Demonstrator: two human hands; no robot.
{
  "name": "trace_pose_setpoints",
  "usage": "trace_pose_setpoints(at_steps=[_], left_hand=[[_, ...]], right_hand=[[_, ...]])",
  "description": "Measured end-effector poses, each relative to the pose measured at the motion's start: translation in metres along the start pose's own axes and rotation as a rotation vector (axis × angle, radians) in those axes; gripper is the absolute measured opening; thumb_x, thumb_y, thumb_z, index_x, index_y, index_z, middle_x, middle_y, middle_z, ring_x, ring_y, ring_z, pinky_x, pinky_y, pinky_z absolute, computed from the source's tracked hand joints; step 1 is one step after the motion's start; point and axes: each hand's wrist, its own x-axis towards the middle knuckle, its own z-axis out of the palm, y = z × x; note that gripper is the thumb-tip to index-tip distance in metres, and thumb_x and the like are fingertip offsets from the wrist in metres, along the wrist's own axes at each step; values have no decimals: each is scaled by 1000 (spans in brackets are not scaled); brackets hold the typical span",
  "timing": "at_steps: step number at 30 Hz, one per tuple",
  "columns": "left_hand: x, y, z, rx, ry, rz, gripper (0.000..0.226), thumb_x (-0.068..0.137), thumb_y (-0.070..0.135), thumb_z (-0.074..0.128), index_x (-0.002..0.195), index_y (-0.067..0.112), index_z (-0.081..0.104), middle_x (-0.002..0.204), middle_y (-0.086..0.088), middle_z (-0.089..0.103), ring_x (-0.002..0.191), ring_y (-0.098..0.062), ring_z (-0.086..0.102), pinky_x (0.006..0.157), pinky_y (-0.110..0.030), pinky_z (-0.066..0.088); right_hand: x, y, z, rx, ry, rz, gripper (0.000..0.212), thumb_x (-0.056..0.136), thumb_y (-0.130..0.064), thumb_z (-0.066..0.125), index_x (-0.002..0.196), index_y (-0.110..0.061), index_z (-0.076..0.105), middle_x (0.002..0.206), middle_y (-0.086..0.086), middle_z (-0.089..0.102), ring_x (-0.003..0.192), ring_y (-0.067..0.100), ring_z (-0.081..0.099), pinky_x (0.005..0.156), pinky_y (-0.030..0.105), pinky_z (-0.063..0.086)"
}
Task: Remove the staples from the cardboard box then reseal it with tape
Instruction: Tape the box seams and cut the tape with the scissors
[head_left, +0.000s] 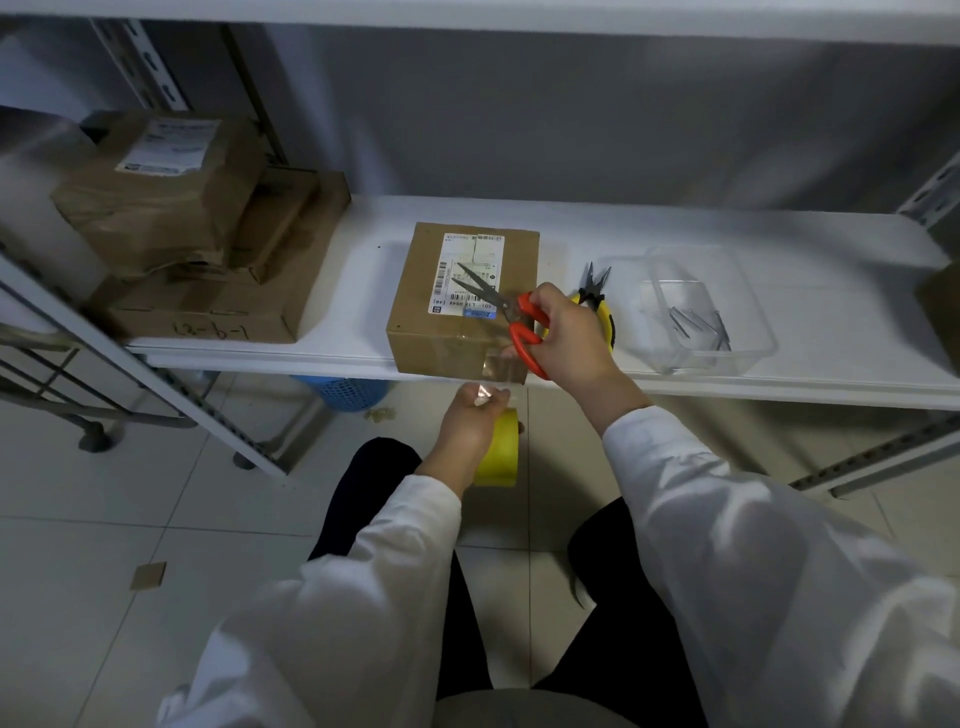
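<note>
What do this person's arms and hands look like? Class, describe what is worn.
Long, loose white sleeves cover both arms: the left sleeve and the right sleeve are creased and end at the wrists. The left hand and the right hand are bare: no gloves, no ring or watch shows.

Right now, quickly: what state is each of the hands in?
Left hand: holds the tape roll.
Right hand: holds the scissors, blades open over the box.
</note>
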Motion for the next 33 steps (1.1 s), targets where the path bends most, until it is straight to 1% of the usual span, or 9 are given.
trace_pose_setpoints(at_steps=[2,7,12,15,17,20,25,30,33], left_hand=[[-5,0,-3,-26,49,51,12,90,24,59,91,13,55,86,1,57,85,-19,56,61,-17,42],[-11,-8,-8,-131,82,73,17,86,24,66,71,19,59,72,7,56,73,-10,50,64,-17,40],[-15,-5,-6,-191,122,81,10,88,23,64,84,14,62,74,5,58,75,-12,52,68,-20,43],[-14,-5,-7,-192,160,52,14,86,22,66,74,18,62,82,-3,62,83,-19,56,85,-33,49],[-13,-5,-10,-185,177,31,18,85,22,67,69,21,61,81,-3,62,86,-22,56,92,-36,48],[-11,-7,-12,-179,177,18,21,85,23,66,66,22,60,74,0,60,86,-22,56,91,-35,48],[-15,-5,-7,-155,174,29,23,86,26,64,64,19,60,82,-7,61,84,-23,55,82,-31,44],[-19,-4,-9,-125,207,67,15,87,23,63,78,12,61,81,-5,60,85,-22,54,82,-28,41],[-22,-2,-12,-114,198,91,13,89,24,61,86,12,63,90,-6,61,88,-20,55,81,-25,38]], right_hand=[[0,-2,0,-22,-15,-1,45,76,-20,77,112,-9,51,112,5,65,100,15,58,66,9,38],[0,-2,-8,-27,-94,8,28,86,-15,65,107,-13,47,107,4,63,101,20,62,74,24,45],[-4,-7,-9,-51,-91,-27,35,85,-11,67,115,-6,50,115,6,63,106,21,60,74,18,44],[-5,-8,-11,78,-82,30,36,80,-12,73,109,-11,51,95,-4,60,84,9,59,61,10,43],[-7,-6,-18,243,-62,97,37,74,-13,79,96,-18,50,86,-6,58,73,5,58,61,10,45],[-10,-2,-28,191,-108,163,44,63,-29,86,88,-14,53,84,5,61,76,18,57,74,30,48],[-24,-3,-38,-14,-322,205,45,67,-48,77,67,-19,44,67,-4,43,60,9,41,55,23,31],[-34,4,-44,-114,-473,244,48,70,-57,70,83,-13,57,77,5,58,73,18,55,70,30,43],[-43,8,-53,-82,-554,282,41,74,-53,70,76,-14,57,70,6,60,68,19,56,69,27,44]])
